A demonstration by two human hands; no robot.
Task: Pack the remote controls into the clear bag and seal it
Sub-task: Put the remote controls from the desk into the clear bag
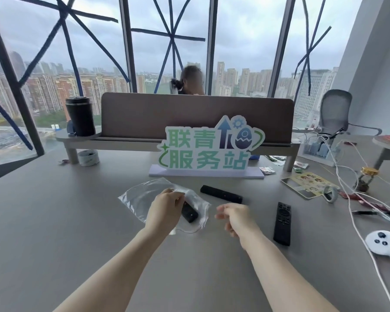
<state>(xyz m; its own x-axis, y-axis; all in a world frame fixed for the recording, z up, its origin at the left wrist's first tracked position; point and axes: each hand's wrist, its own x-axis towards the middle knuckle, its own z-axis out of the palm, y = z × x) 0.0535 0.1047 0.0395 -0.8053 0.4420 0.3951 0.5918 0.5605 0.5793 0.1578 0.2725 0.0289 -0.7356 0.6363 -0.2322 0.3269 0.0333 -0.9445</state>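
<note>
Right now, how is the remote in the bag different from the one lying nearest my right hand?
The bagged remote sits inside the clear bag, partly hidden by the left hand; the loose remote lies bare on the table, fully visible and untouched. Both are slim and black.

A clear bag (144, 197) lies flat on the grey table (54, 221) with one black remote control (189, 213) partly inside its mouth. The left hand (166, 208) pinches the bag's upper edge over that remote. The right hand (236, 216) hovers just right of the bag, fingers loosely curled and empty, slightly blurred. Two more black remotes lie on the table: one (221, 194) beyond the right hand, another (282, 222) to its right.
</note>
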